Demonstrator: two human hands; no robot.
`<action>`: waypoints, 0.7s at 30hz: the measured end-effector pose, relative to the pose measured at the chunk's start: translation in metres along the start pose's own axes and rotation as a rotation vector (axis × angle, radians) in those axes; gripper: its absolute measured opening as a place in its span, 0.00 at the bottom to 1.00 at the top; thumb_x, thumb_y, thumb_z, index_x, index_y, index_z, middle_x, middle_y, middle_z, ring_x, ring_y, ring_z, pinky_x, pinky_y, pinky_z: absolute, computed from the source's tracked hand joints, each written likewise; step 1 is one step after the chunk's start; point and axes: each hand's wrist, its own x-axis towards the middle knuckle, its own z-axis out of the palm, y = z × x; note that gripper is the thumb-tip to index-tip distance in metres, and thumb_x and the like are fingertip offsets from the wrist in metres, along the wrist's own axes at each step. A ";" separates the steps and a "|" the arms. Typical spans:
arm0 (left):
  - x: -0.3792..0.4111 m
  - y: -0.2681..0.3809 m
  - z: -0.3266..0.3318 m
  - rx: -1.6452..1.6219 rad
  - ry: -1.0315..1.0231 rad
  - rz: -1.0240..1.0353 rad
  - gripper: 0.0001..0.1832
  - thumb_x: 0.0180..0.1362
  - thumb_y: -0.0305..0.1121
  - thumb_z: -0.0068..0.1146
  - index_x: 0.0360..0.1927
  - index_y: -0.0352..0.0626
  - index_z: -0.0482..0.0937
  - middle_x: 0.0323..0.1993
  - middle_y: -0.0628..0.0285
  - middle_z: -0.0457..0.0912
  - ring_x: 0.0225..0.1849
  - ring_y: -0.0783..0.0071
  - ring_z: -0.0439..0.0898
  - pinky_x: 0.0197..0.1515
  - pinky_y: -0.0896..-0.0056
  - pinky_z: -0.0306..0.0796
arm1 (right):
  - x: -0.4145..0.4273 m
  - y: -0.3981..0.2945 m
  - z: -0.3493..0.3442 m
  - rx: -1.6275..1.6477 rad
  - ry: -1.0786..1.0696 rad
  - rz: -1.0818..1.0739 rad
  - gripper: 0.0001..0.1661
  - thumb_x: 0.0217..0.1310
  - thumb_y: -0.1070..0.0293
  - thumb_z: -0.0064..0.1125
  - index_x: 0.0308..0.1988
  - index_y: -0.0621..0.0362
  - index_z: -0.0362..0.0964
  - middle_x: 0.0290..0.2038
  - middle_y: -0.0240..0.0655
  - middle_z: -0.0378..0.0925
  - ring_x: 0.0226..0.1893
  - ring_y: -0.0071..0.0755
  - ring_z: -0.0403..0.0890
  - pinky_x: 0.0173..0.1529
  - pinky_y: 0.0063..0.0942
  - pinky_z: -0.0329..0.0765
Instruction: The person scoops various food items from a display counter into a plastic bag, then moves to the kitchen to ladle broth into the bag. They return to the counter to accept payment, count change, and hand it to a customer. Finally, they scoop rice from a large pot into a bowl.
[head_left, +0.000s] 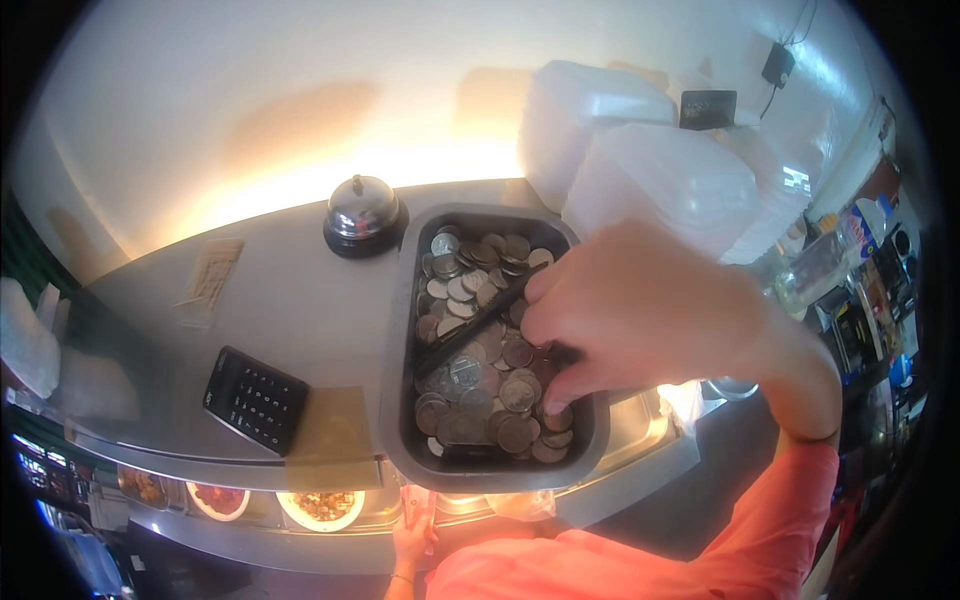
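Note:
My right hand (622, 322) reaches into a dark rectangular metal pan (394, 442) full of coins (517, 394). Its thumb touches coins near the pan's right side, and the curled fingers are apart from the thumb. Whether a coin is gripped is hidden. A slim black pen-like stick (476, 322) lies diagonally over the coins, its upper end beside my fingers. Lower down, below the pan, my left hand (415, 536) holds a reddish paper banknote (418, 504).
Left of the pan stand a chrome call bell (363, 214) and a black calculator (255, 400). A packet of toothpicks (210, 274) lies farther left. Stacked white foam containers (660, 176) rise behind. Bowls of food (321, 510) sit below the counter edge; a plastic bottle (825, 259) is right.

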 end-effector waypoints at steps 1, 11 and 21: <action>-0.001 0.003 0.002 0.007 0.001 -0.003 0.07 0.61 0.28 0.50 0.38 0.34 0.75 0.21 0.61 0.78 0.16 0.74 0.76 0.20 0.75 0.69 | 0.004 -0.005 0.005 -0.003 -0.040 0.032 0.19 0.53 0.52 0.61 0.23 0.56 0.75 0.26 0.32 0.74 0.30 0.43 0.79 0.33 0.37 0.74; 0.000 0.000 0.000 0.002 0.005 0.008 0.07 0.61 0.28 0.50 0.38 0.35 0.75 0.21 0.61 0.79 0.16 0.74 0.76 0.20 0.75 0.69 | 0.010 0.001 0.005 -0.022 0.105 0.044 0.21 0.51 0.50 0.62 0.25 0.58 0.75 0.26 0.32 0.75 0.29 0.41 0.80 0.33 0.37 0.75; -0.001 0.001 0.001 0.014 0.010 0.007 0.07 0.61 0.28 0.49 0.38 0.34 0.75 0.21 0.60 0.79 0.16 0.74 0.76 0.20 0.74 0.70 | 0.002 0.002 0.013 -0.103 0.312 0.006 0.08 0.44 0.68 0.64 0.19 0.60 0.76 0.23 0.42 0.77 0.26 0.48 0.81 0.28 0.39 0.76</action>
